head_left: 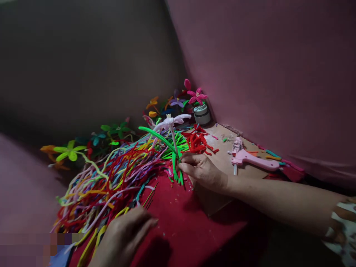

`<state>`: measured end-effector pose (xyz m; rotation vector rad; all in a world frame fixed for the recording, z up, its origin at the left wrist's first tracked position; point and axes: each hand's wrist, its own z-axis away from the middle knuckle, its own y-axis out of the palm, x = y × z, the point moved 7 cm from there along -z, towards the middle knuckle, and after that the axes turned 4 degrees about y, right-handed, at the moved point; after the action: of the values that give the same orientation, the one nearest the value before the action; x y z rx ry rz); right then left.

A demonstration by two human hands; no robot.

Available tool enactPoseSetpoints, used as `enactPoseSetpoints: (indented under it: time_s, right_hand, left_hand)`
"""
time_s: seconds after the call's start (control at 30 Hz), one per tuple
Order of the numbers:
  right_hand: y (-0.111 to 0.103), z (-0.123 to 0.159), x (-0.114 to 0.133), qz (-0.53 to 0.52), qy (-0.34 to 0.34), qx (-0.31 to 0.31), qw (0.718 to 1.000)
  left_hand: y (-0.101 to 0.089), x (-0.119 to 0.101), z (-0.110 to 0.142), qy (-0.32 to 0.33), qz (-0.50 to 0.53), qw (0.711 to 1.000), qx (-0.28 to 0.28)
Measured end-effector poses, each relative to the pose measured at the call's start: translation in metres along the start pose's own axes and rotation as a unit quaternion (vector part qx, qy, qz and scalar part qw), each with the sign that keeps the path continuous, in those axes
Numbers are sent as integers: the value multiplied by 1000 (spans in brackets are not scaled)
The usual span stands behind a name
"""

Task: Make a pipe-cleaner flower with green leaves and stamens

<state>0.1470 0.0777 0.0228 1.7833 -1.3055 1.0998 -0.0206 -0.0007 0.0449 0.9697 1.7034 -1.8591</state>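
My right hand (204, 172) pinches the stem of a pipe cleaner flower (174, 121) between thumb and fingertips. The flower stands upright with pale lilac petals and a cream centre. Bright green pipe cleaner leaves (159, 137) branch from its stem; one long leaf arches up to the left, and shorter green ends hang below my fingers. Low in the view, my left hand (125, 235) hovers over the red cloth, slightly blurred, its fingers loosely bent with no object visible in them. Thin dark and yellowish sticks (149, 197) lie just beyond its fingertips.
A large heap of multicoloured pipe cleaners (111, 178) covers the left side of the red cloth (178, 222). Red pieces (198, 141) lie behind my right hand. A pink glue gun (254, 159) rests on a board at right. Finished flowers (197, 95) and a grey jar (202, 115) stand near the walls.
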Motion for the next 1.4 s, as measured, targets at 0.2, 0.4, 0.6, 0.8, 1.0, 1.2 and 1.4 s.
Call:
enactPoseSetpoints:
  time_s: [0.2,0.4,0.6,0.8,1.0,1.2,1.4]
  right_hand:
    - [11,7,3,71,-41,34,996]
    - [15,8,-1,127,-68,48,988]
    - [25,13,-3,316,-77,83,942]
    - [21,14,-10,420,-20,106,901]
    - [19,10,-15,304,19,109,946]
    - [26,11,-30,129,93,163,974]
    - [25,12,-29,163,58,131,976]
  left_hand:
    - [30,-10,-63,3,204,974,-100]
    - [36,-13,-76,25,205,971,-123]
    - [28,-4,-71,33,95,987,-126]
    - [32,-19,-67,98,-112,977,-151]
    - [33,-11,-69,84,-54,990,-100]
    - [34,-3,-68,81,27,996,-21]
    - [38,6,-66,65,46,997,22]
